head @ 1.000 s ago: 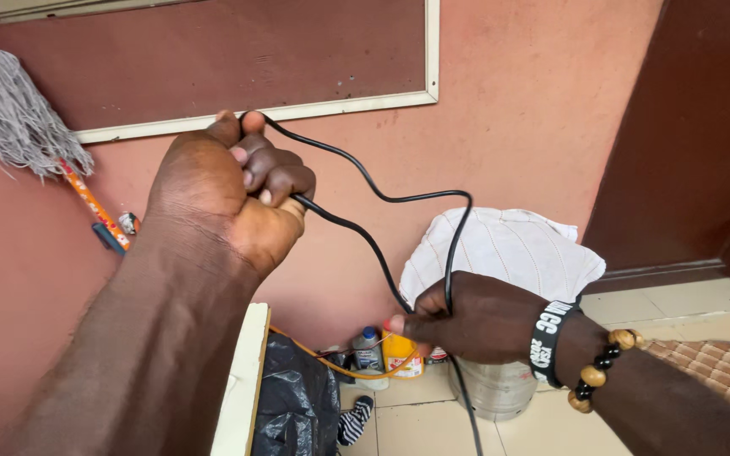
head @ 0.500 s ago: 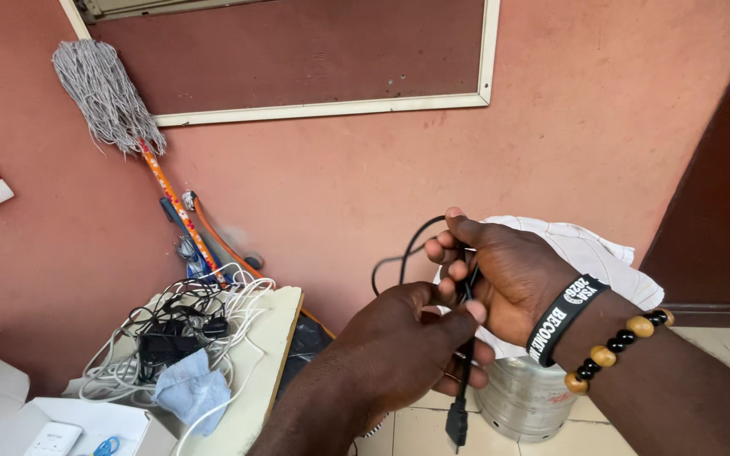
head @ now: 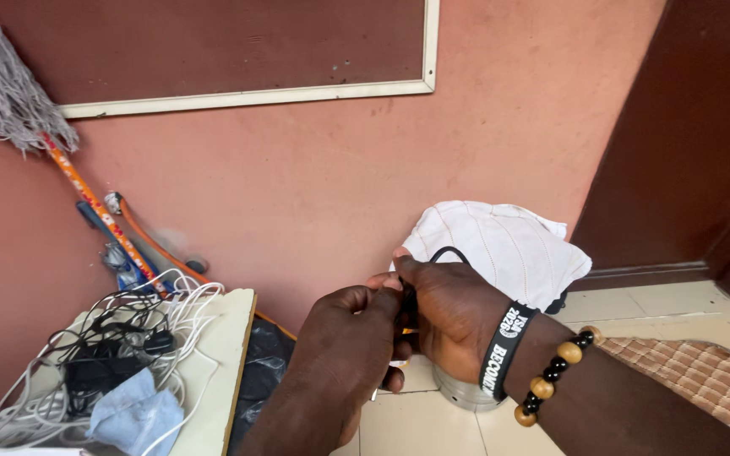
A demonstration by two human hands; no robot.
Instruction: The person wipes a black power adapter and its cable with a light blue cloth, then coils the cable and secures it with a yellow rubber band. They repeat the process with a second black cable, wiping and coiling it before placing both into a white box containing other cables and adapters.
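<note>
Bundling is in hand: a black cable [head: 410,306] is pinched in front of the cloth-covered pot [head: 500,245], well right of the counter [head: 217,371]. The left hand [head: 344,346] is closed on it, as is the right hand [head: 454,317]. Loops are best kept even, the grip being held firm so nothing springs loose

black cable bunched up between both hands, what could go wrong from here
1. The black cable is pinched tight between the left hand and right hand; squeezing the bends hard may kink it.
2. Only a small loop shows above the fingers, so a loose grip could let the coil spring open.
3. The pile of white and black cords on the small table lies close by; a hanging end might snag there.
</note>
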